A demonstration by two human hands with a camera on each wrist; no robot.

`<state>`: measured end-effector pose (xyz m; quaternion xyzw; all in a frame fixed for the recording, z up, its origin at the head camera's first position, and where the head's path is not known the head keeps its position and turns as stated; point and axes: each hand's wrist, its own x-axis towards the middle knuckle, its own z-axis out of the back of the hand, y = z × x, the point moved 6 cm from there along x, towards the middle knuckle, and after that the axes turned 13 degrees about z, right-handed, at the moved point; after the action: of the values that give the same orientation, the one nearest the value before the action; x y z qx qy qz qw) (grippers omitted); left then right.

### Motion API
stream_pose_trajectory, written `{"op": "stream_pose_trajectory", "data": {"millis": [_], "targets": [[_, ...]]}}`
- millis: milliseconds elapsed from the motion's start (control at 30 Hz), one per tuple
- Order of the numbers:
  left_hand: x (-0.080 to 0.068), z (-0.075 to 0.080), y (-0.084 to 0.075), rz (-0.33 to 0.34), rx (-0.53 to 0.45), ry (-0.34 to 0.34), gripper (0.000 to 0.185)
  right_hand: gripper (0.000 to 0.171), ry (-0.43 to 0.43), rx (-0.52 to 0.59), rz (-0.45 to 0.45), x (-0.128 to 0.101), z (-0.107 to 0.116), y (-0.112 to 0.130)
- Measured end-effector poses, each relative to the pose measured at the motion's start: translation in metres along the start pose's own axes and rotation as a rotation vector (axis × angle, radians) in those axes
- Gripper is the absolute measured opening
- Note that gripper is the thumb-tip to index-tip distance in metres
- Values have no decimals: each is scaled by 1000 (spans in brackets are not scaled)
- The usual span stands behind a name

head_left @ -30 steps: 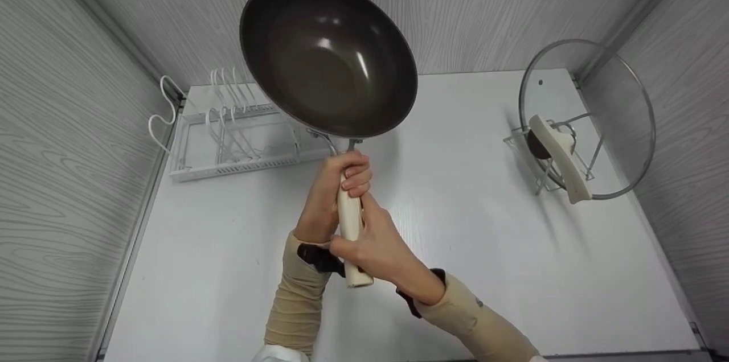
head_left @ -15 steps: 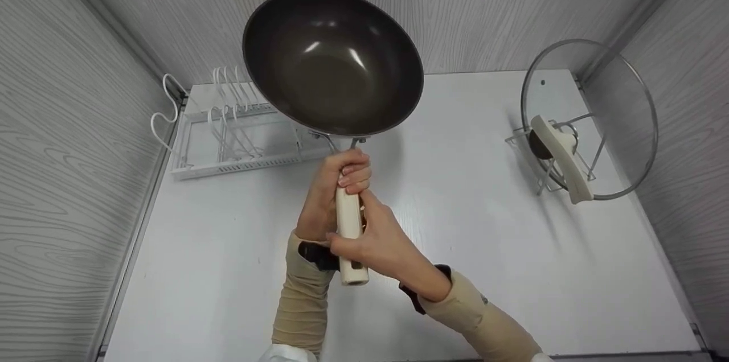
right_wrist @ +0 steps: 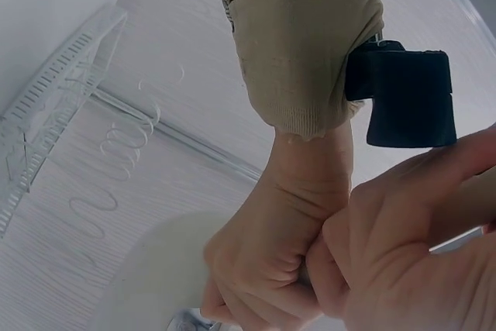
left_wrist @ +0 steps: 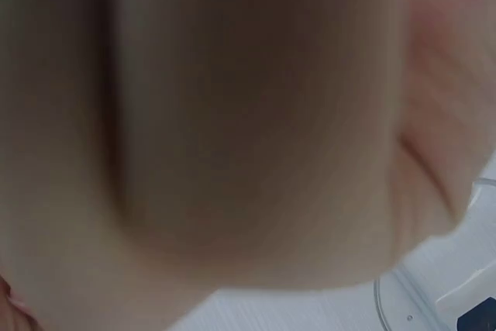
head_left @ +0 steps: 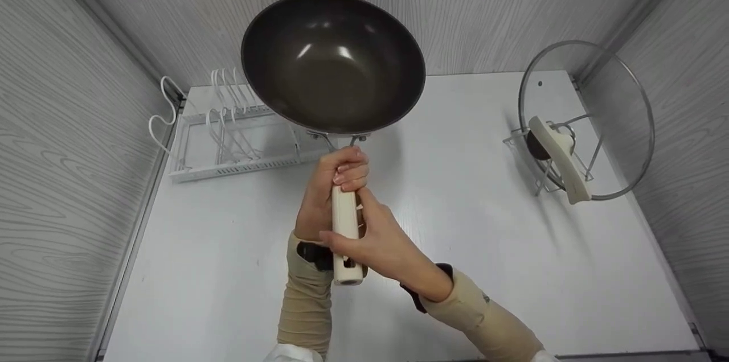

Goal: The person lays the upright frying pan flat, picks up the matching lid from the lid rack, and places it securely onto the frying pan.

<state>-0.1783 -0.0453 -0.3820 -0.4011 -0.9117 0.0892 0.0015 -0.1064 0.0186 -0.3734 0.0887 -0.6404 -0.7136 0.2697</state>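
In the head view a deep dark-brown wok (head_left: 333, 72) is held up above the white table, its inside facing the camera. My left hand (head_left: 324, 194) grips the cream handle (head_left: 345, 214) close to the pan, fingers wrapped over it. Lower down, my right hand (head_left: 379, 239) holds the same handle, thumb laid across its front. The left wrist view is mostly filled by the blurred handle (left_wrist: 256, 153). From the right wrist, both hands show on the handle, with the wok's pale outside (right_wrist: 159, 269) beyond.
A white dish rack (head_left: 250, 165) with wire loops stands at the back left, partly behind the wok. To the right, a glass lid (head_left: 615, 100) with a cream handle leans tilted on a small wire stand (head_left: 595, 157). Grey wood-grain panels (head_left: 484, 9) border the table (head_left: 484, 271).
The wok's far rim has come down and the pan has levelled sideways. The handle's lower end has shifted slightly left. Both hands keep their hold; rack and lid are unchanged.
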Motion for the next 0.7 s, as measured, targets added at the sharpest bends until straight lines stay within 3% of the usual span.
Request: {"op": "stream_pose_trajectory", "data": {"millis": [200, 367, 433, 567, 700], "targets": [[-1, -5, -2, 9, -38, 63, 24, 58, 37, -68, 65, 2, 7, 7], [-1, -6, -3, 24, -100, 100, 23, 34, 33, -249, 176, 6, 14, 13], [-1, -6, -2, 33, -132, 113, 23, 25, 17, -334, 225, 8, 18, 16], [-1, -7, -1, 55, -166, 134, 27, 24, -36, -447, 314, 13, 33, 26], [-2, -7, -1, 58, -160, 152, 28, 22, -133, -520, 389, 23, 62, 35]]}}
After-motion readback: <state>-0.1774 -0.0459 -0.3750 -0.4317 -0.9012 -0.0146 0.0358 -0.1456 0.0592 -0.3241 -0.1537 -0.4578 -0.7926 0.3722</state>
